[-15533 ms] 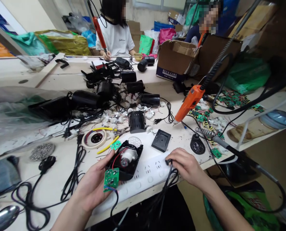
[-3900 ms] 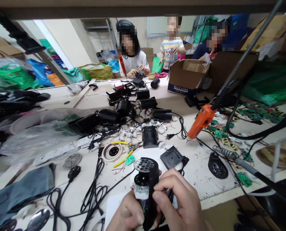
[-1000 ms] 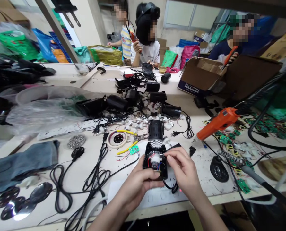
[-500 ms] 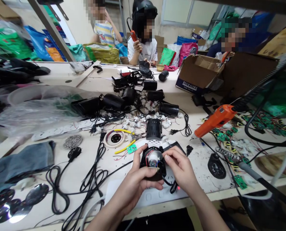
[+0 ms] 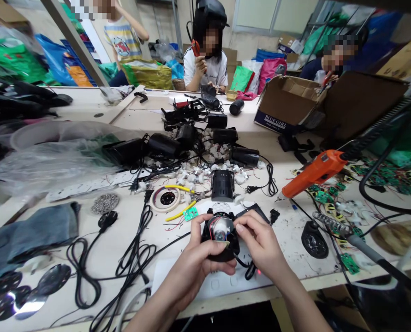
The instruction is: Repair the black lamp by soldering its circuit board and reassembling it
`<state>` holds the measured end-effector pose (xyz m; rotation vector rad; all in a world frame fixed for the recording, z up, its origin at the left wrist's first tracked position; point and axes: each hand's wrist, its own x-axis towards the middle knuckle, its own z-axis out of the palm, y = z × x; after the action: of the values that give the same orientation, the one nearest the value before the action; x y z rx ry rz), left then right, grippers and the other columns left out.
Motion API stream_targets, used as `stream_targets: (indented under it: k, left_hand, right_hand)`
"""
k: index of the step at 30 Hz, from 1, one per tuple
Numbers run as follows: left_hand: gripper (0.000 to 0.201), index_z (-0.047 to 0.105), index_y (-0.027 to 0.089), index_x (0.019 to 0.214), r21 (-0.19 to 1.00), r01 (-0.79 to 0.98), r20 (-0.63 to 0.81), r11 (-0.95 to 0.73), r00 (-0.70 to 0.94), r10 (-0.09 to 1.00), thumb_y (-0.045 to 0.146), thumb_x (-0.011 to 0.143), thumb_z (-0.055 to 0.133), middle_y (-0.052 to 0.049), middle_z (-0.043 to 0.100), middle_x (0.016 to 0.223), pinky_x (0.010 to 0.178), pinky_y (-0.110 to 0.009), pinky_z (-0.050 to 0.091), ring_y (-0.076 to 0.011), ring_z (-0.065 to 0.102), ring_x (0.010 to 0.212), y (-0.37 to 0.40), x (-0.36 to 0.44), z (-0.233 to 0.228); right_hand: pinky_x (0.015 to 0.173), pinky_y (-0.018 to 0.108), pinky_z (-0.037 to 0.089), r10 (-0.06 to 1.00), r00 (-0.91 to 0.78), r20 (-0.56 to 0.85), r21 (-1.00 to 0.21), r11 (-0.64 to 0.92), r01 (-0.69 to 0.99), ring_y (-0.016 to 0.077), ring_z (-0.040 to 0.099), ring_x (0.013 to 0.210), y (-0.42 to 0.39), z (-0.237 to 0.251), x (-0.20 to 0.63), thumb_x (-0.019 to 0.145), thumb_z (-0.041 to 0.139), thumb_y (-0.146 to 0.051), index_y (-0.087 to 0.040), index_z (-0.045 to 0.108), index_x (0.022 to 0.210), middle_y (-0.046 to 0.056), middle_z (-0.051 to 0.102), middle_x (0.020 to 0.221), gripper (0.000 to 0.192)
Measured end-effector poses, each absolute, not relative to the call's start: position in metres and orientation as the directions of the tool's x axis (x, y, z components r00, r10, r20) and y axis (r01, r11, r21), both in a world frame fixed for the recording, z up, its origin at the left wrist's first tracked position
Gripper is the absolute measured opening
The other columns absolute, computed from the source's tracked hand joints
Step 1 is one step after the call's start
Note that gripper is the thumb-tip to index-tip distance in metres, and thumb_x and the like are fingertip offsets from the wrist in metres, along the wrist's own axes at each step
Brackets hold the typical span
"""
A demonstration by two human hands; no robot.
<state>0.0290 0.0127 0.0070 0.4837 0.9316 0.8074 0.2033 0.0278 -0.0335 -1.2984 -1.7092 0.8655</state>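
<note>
Black plastic housing [image 5: 221, 236] with a silver motor inside sits above the white power strip [image 5: 222, 283] at the bench's near edge. Left hand [image 5: 195, 263] grips it from below; right hand [image 5: 260, 244] pinches its right rim, near the orange screwdriver [image 5: 314, 171].

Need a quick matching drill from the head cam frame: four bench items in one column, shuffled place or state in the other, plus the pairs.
Column 1:
1. black housing
2. orange power screwdriver
3. tape roll
4. cardboard box

Column 2:
A. open, at the table's far right
B. lying flat on the table, left of the hands
C. gripped by the left hand and right hand
D. hanging tilted above green circuit boards

Pairs: 1-C, 2-D, 3-B, 4-A
</note>
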Motion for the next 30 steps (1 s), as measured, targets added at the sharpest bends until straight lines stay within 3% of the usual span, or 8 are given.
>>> stream_targets:
  k: [7, 13, 17, 21, 30]
  left_hand:
    - [0.056, 0.027, 0.029, 0.121, 0.7, -0.385, -0.497, 0.602, 0.343, 0.797, 0.02, 0.077, 0.061, -0.002, 0.062, 0.095, 0.065, -0.033, 0.054, -0.0192, 0.068, 0.068, 0.013, 0.028, 0.006]
    - [0.06, 0.025, 0.029, 0.125, 0.705, -0.359, -0.498, 0.611, 0.362, 0.788, 0.019, 0.077, 0.06, -0.002, 0.063, 0.093, 0.065, -0.033, 0.055, -0.0193, 0.067, 0.068, 0.012, 0.029, 0.009]
    - [0.062, 0.024, 0.029, 0.126, 0.7, -0.363, -0.498, 0.615, 0.368, 0.785, 0.019, 0.077, 0.06, -0.002, 0.062, 0.092, 0.065, -0.033, 0.054, -0.0201, 0.068, 0.069, 0.01, 0.029, 0.008]
    - [0.063, 0.023, 0.03, 0.126, 0.696, -0.375, -0.497, 0.612, 0.364, 0.788, 0.019, 0.077, 0.061, -0.003, 0.062, 0.096, 0.064, -0.032, 0.053, -0.0201, 0.069, 0.068, 0.009, 0.028, 0.01]
    - [0.059, 0.026, 0.029, 0.124, 0.689, -0.403, -0.494, 0.603, 0.348, 0.797, 0.02, 0.076, 0.058, -0.001, 0.062, 0.091, 0.06, -0.029, 0.05, -0.0185, 0.067, 0.064, 0.008, 0.031, 0.01]
  right_hand:
    - [0.066, 0.028, 0.043, 0.966, -0.197, 0.171, -0.884, 0.238, 0.402, 0.0169, 0.056, 0.075, 0.032, -0.029, 0.207, 0.098, 0.047, -0.029, -0.02, 0.065, 0.088, 0.003, 0.057, 0.084, 0.023]
    - [0.064, 0.025, 0.047, 0.968, -0.074, 0.241, -0.909, 0.252, 0.332, 0.0159, 0.059, 0.074, 0.035, -0.029, 0.202, 0.096, 0.052, -0.027, -0.02, 0.065, 0.096, 0.003, 0.06, 0.086, 0.015]
    - [0.063, 0.024, 0.046, 0.922, -0.15, 0.357, -0.852, 0.387, 0.353, 0.0147, 0.058, 0.072, 0.037, -0.024, 0.198, 0.092, 0.055, -0.017, -0.02, 0.065, 0.097, 0.002, 0.061, 0.085, 0.011]
    - [0.072, 0.027, 0.046, 0.856, -0.252, 0.451, -0.772, 0.516, 0.37, 0.0168, 0.058, 0.083, 0.037, -0.019, 0.198, 0.094, 0.051, -0.01, -0.02, 0.065, 0.101, 0.003, 0.062, 0.088, 0.018]
    - [0.071, 0.027, 0.043, 0.854, -0.268, 0.447, -0.789, 0.517, 0.332, 0.0161, 0.056, 0.082, 0.038, -0.022, 0.2, 0.094, 0.049, -0.008, -0.018, 0.066, 0.097, 0.003, 0.058, 0.085, 0.02]
